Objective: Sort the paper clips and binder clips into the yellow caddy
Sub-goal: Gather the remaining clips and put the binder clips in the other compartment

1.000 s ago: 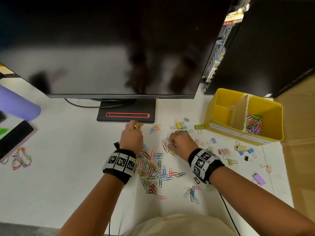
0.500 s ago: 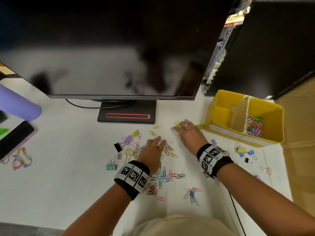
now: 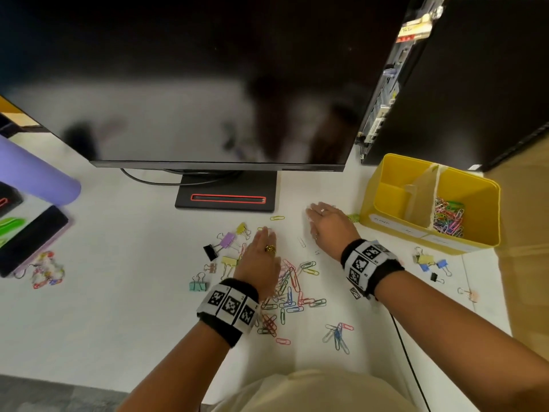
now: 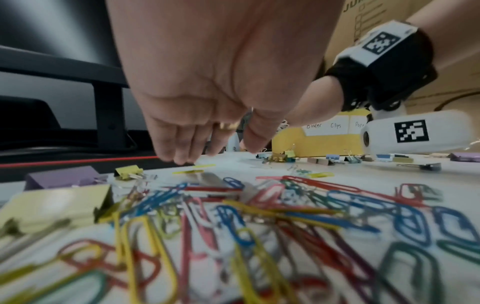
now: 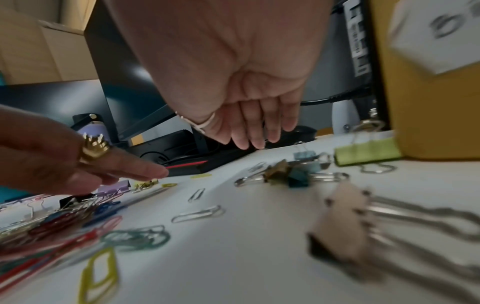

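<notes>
Coloured paper clips (image 3: 289,288) lie in a loose heap on the white desk, and in the left wrist view they (image 4: 259,216) fill the foreground. My left hand (image 3: 261,257) is flat above that heap, fingers straight and holding nothing (image 4: 182,144). Binder clips (image 3: 227,240) lie just left of it. My right hand (image 3: 326,223) is also flat with straight fingers (image 5: 254,127), over binder clips (image 5: 291,172) near the yellow caddy (image 3: 386,185). The caddy's right compartment holds paper clips (image 3: 448,218); its left compartment looks empty.
A monitor (image 3: 208,84) and its stand (image 3: 227,197) are behind the clips. A black computer case (image 3: 475,84) stands behind the caddy. More binder clips (image 3: 430,261) lie right of my right wrist. A phone (image 3: 29,239), purple roll (image 3: 38,173) and bead string (image 3: 47,270) are far left.
Both hands were curled close together over the heap. They have opened flat; the right moved toward the caddy, the left drew right, uncovering binder clips on the left.
</notes>
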The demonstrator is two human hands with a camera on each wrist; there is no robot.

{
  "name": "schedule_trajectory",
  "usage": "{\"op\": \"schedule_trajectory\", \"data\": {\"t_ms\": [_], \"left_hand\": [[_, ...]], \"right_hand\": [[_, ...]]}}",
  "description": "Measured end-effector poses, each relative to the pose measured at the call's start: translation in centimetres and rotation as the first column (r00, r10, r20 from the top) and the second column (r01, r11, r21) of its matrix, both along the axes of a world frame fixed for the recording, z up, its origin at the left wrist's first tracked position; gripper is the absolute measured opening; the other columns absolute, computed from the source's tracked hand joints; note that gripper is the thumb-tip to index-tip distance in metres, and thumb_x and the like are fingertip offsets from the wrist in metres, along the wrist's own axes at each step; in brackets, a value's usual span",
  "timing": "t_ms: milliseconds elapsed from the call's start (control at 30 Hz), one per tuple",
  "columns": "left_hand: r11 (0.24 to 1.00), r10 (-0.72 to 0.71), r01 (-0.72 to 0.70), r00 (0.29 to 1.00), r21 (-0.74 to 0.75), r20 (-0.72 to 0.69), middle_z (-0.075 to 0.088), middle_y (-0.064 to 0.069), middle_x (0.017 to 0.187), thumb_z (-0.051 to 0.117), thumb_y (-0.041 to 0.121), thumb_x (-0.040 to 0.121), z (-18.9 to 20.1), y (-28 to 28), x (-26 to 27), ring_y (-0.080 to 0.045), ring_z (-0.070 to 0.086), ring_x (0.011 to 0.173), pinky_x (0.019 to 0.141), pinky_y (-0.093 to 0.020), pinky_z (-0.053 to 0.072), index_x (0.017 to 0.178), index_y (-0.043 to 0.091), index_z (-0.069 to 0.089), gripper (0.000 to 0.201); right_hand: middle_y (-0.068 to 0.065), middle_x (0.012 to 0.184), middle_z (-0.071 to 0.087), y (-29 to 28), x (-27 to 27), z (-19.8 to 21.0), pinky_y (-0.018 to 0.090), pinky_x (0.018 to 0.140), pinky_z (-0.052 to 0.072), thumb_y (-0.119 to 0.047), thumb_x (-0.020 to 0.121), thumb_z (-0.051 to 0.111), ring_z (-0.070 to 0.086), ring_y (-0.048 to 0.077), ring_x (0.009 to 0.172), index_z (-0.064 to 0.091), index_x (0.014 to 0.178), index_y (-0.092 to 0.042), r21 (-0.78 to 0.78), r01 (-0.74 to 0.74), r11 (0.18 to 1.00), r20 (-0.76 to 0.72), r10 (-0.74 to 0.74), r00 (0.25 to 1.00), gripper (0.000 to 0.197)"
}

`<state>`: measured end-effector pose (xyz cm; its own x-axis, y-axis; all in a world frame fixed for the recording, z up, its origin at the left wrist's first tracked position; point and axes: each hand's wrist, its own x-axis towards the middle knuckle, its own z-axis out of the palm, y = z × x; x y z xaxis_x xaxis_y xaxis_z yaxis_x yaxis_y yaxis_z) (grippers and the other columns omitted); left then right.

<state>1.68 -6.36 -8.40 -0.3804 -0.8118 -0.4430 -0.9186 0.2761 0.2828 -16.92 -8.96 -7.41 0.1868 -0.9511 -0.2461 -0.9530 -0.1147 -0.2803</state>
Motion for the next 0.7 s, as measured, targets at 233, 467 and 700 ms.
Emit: {"op": "schedule_trajectory", "data": {"t_ms": [233, 467, 700], "left_hand": [[0.965, -0.119, 0.186, 0.939, 0.184, -0.324, -0.010, 0.011, 0.153, 0.030, 0.023, 0.101, 0.1, 3.0, 2.9, -0.015, -0.011, 0.146, 0.119, -0.032, -0.003, 0.148, 0.017, 0.014, 0.050], [0.993, 0.039, -0.043, 0.998, -0.106, -0.044, 0.009, 0.000, 0.157, 0.013, 0.028, 0.093, 0.2, 3.8, 7.9, -0.023, 0.002, 0.146, 0.120, -0.045, 0.011, 0.144, 0.013, 0.029, 0.056], [0.974, 0.207, -0.213, 0.975, -0.080, -0.084, 0.009, -0.001, 0.159, 0.032, 0.013, 0.099, 0.0, 3.4, 9.8, -0.021, 0.006, 0.148, 0.121, -0.038, 0.008, 0.147, 0.014, 0.021, 0.049]], "right_hand": [[0.019, 0.108, 0.062, -0.1, 3.8, 0.8, 0.037, 0.087, 0.044, -0.011, 0.088, 0.042, 0.054, 0.033, 0.105, 0.059, 0.104, -0.002, 0.108, -0.155, 0.982, -0.021, 0.158, 0.987, 0.025], [0.012, 0.155, 0.017, -0.4, 5.6, -1.2, 0.034, 0.118, 0.018, -0.013, 0.093, 0.037, 0.013, 0.025, 0.143, 0.022, 0.141, -0.006, 0.192, -0.228, 0.955, 0.120, 0.207, 0.971, 0.051], [0.017, 0.114, 0.057, 1.6, 6.9, 0.1, 0.038, 0.086, 0.043, -0.008, 0.087, 0.043, 0.050, 0.032, 0.106, 0.058, 0.102, 0.000, 0.081, -0.346, 0.935, 0.036, 0.344, 0.938, 0.023]]}}
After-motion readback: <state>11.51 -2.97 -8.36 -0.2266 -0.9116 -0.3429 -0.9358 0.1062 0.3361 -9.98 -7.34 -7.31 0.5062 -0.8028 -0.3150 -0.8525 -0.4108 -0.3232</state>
